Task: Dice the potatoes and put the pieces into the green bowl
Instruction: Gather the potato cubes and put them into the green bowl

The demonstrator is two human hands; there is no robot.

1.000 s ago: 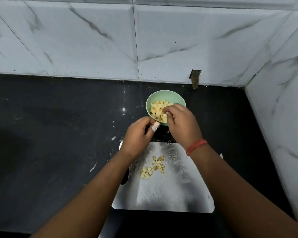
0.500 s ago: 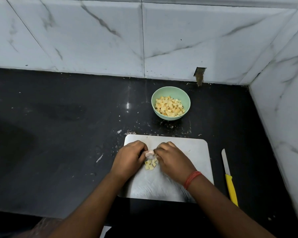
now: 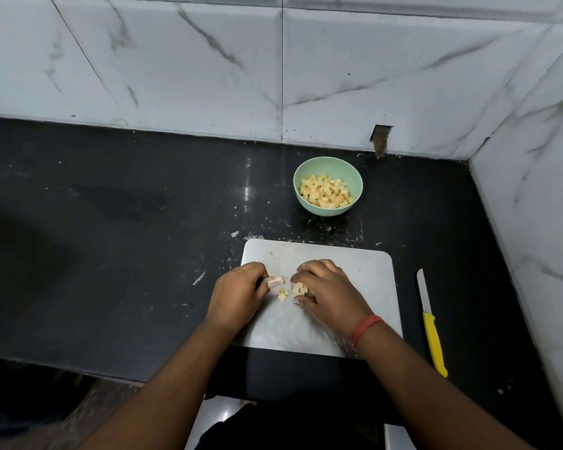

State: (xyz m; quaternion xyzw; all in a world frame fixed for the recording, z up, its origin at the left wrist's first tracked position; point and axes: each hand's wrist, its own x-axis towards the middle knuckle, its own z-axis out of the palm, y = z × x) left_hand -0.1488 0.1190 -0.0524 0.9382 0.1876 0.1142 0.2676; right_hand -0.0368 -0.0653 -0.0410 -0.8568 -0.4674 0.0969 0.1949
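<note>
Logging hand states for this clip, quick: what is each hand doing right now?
Left hand: curled on the cutting board; holding anything, cannot tell.
Right hand: closed around potato pieces on the board.

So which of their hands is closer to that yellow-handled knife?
The right hand. It rests on the cutting board, curled over a few potato pieces, with the knife lying on the counter off to its right. The left hand sits at the board's left edge, farther away.
</note>
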